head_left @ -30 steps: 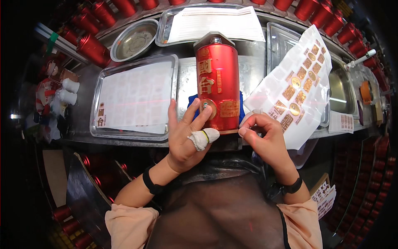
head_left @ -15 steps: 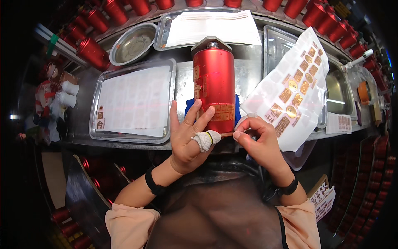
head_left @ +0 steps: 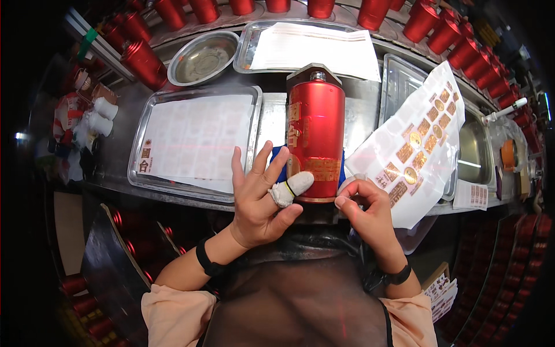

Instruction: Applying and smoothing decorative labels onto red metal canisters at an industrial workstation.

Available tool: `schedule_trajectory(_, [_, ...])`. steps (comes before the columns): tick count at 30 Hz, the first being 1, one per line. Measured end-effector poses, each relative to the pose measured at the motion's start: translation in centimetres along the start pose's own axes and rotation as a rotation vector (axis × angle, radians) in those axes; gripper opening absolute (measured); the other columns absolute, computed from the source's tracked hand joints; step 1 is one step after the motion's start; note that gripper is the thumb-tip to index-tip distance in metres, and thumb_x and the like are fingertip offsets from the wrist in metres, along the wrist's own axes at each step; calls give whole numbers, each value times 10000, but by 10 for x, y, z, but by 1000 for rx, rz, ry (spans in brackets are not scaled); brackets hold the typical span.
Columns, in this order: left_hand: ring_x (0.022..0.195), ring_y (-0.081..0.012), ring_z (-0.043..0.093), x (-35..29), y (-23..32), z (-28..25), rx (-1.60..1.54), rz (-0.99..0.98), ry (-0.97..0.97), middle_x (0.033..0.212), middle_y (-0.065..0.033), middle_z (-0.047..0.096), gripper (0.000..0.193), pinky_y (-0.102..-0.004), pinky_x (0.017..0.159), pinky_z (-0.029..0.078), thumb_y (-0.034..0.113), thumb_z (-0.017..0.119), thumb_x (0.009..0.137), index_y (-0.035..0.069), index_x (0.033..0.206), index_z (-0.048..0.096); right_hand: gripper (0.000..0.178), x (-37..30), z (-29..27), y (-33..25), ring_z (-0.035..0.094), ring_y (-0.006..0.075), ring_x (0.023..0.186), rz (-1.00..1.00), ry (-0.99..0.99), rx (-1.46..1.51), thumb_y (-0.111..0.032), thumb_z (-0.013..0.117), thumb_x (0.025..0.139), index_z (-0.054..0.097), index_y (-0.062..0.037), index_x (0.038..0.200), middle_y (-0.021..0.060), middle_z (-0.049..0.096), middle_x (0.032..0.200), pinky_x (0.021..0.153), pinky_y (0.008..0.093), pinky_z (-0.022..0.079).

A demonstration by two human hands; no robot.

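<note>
A red metallic bottle (head_left: 326, 127) lies on its side in front of me, neck pointing away, on a blue cloth (head_left: 278, 166). Gold lettering runs along its left side, and a gold patterned label (head_left: 324, 169) spans its lower part. My left hand (head_left: 254, 202) has its fingers spread; a white cloth finger cover with a yellow band (head_left: 293, 188) rests its tip on the bottle near that label. By the bottle's lower right edge, my right hand (head_left: 370, 211) is closed in a pinch. A bit of pale film shows by its fingers, but what they hold is unclear.
Right of the bottle, a sheet of gold stickers (head_left: 428, 139) overhangs the table edge. To the left is a metal tray (head_left: 134, 168) with white sheets; another tray (head_left: 245, 61) stands behind, beside a metal bowl (head_left: 234, 49). Red bottles (head_left: 373, 14) line the far side.
The covered left finger has straightened onto the lower bottle, while the other left fingers have moved off it. My right hand keeps its pinch at the base. The whole view has shifted.
</note>
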State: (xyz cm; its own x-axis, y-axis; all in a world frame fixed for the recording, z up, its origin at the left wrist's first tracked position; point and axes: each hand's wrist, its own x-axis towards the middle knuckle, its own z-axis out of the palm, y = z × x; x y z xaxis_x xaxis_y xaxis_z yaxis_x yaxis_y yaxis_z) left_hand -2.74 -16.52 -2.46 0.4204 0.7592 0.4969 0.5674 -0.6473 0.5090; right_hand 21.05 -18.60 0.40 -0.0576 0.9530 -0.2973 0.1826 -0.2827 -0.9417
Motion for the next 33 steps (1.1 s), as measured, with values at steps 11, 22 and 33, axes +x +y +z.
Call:
schedule_trajectory(11, [1437, -445, 328, 29, -2, -5, 77, -1, -19, 1524, -215, 427, 408, -607, 1161, 13, 351, 568, 967, 94, 1262, 684, 65, 0, 1, 2, 548, 77, 754, 20, 21, 5, -43, 688, 830, 643, -5, 805, 32, 615, 869, 677, 222, 453])
schedule_trajectory(22, [1277, -374, 559, -22, 2, 3, -109, 19, 117, 1378, -271, 553, 307, -657, 1120, 220, 112, 793, 756, 59, 1050, 722, 74, -2, 0, 0, 552, 70, 768, 1, 7, 58, -55, 689, 837, 633, -11, 816, 24, 610, 884, 681, 216, 446])
schedule_trajectory(33, [1245, -349, 598, -5, 5, 15, -19, 123, 131, 1346, -204, 606, 316, -627, 1105, 261, 49, 791, 738, 143, 1036, 737, 95, 2, -2, 7, 548, 80, 771, -87, 30, 34, -62, 693, 834, 625, -2, 807, 27, 602, 885, 687, 230, 444])
